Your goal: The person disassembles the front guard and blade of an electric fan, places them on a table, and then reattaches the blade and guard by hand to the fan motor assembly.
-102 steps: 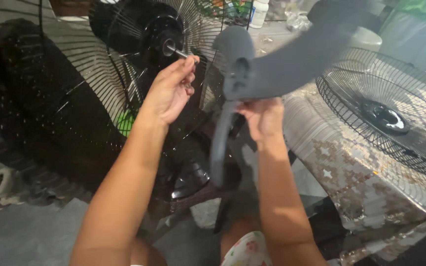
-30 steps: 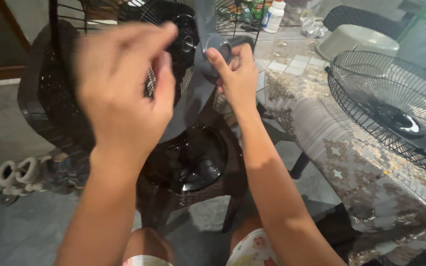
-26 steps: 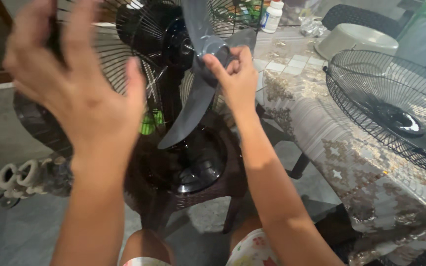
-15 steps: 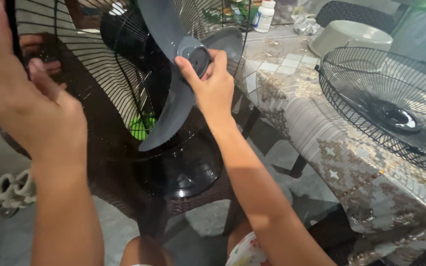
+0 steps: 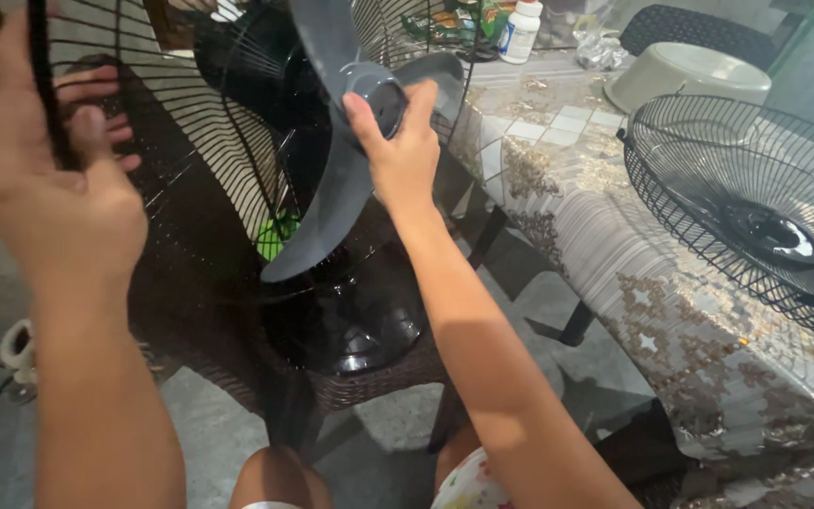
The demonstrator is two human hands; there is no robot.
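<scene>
While gripped, blade hub (image 5: 383,94) within right hand (image 5: 402,160)

Table (image 5: 614,254) at right, covered with patterned cloth. Resting on it: black wire fan guard (image 5: 756,226) at near right, pale basin (image 5: 685,75) upside down behind guard, white bottle (image 5: 520,30) at far edge. Wicker stool (image 5: 369,382) on grey floor (image 5: 30,443), bearing fan base (image 5: 350,320)

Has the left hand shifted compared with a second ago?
Yes. The left hand went outward to the left, from in front of the fan motor to gripping the rear guard's rim.
</scene>
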